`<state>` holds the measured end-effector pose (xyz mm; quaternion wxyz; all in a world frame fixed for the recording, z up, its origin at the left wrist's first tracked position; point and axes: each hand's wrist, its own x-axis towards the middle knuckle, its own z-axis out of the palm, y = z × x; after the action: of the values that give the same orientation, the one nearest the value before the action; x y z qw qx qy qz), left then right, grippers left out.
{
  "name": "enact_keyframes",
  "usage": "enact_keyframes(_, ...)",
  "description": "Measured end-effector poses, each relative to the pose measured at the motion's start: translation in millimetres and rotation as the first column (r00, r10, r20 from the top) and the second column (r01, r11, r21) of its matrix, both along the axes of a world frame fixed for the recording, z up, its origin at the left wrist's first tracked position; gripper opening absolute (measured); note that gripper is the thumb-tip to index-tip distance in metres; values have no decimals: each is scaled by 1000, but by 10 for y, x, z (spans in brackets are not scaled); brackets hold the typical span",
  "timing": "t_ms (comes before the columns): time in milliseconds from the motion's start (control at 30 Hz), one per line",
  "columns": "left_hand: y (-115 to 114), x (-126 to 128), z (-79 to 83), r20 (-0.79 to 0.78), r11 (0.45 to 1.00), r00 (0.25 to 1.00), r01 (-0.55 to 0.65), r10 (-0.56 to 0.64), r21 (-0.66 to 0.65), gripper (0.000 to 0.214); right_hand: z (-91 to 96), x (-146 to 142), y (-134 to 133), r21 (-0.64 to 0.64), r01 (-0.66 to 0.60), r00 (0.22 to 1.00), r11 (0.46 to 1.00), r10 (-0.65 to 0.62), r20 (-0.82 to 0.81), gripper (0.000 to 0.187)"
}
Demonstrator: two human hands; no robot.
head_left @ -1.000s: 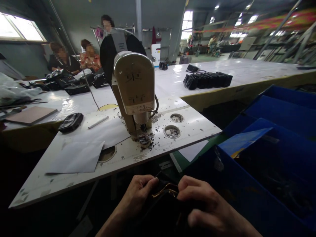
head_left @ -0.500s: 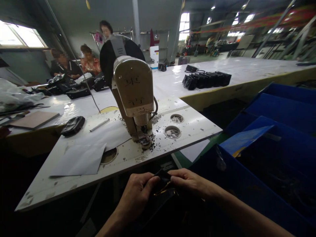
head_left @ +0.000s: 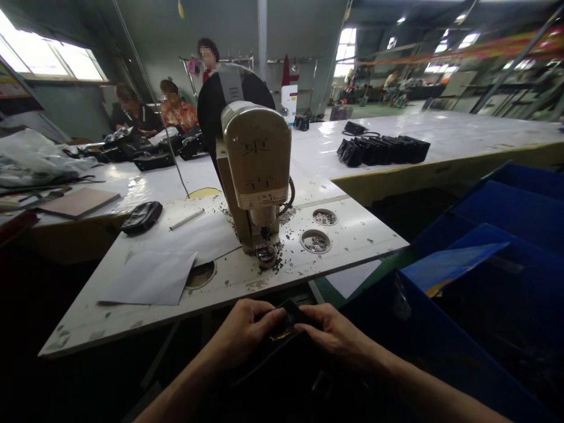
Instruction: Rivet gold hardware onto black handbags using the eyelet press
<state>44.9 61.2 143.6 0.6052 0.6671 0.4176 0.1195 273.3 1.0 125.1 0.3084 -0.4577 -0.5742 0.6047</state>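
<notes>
My left hand (head_left: 242, 333) and my right hand (head_left: 332, 332) both pinch a black bag (head_left: 288, 317) with a gold zipper, held low in front of the white worktable (head_left: 352, 232). The fingertips of the two hands nearly meet over the bag's top edge. Most of the bag is lost in the dark below my hands. Just beyond stands a beige press machine (head_left: 257, 170), its head (head_left: 267, 254) over the table with dark scraps scattered around it.
White paper sheets (head_left: 150, 279) and a black pouch (head_left: 141, 217) lie on the left of the table. Two round recessed cups (head_left: 315, 241) hold small parts. Blue bins (head_left: 493, 264) stand at my right. A row of black bags (head_left: 383, 150) sits on the far table; three people work at back left.
My hands and the bag have risen a little toward the table edge and closed together. The view has shifted slightly left.
</notes>
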Motion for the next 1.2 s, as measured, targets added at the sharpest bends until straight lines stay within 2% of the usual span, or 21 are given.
enact_keyframes(100,89,-48,32,21,976,999,30,-26,-214,57,29,-44,21,9,39,999,999,-39,10,37)
enact_keyframes(200,118,-60,82,-19,963,999,22,-28,-269,57,69,-97,72,74,66,997,995,-69,42,35)
enact_keyframes(267,113,-50,124,-46,976,999,5,-15,-217,56,82,-128,101,85,90,995,992,-93,31,33)
enact_keyframes(367,106,-40,194,-79,992,997,9,-19,-124,52,85,-146,117,-40,114,990,993,-117,-76,37)
enact_keyframes(467,139,-57,273,-137,998,989,60,-61,-8,43,101,-131,128,-196,36,971,980,-81,-226,42)
enact_keyframes(533,187,-74,329,-175,994,981,93,-81,62,37,123,-120,148,-237,-12,951,971,-62,-304,45)
enact_keyframes(600,245,-81,385,-204,987,975,115,-91,109,35,141,-119,178,-234,-32,946,972,-46,-320,52)
enact_keyframes(700,327,-67,454,-257,972,961,151,-102,181,34,151,-131,228,-160,-45,959,986,-2,-282,64)
enact_keyframes(867,401,-16,486,-307,959,946,179,-106,219,35,116,-137,316,-85,-108,928,991,69,-367,77)
enact_keyframes(933,404,5,473,-324,952,941,182,-97,245,34,81,-133,346,-113,-95,925,989,45,-378,70)
enact_keyframes(1033,393,36,446,-351,935,933,191,-79,298,32,28,-118,363,-224,-71,899,972,-35,-437,49)
enact_keyframes(1200,364,86,382,-439,916,898,207,-38,343,30,-1,-72,321,-351,-120,821,929,-105,-560,42)
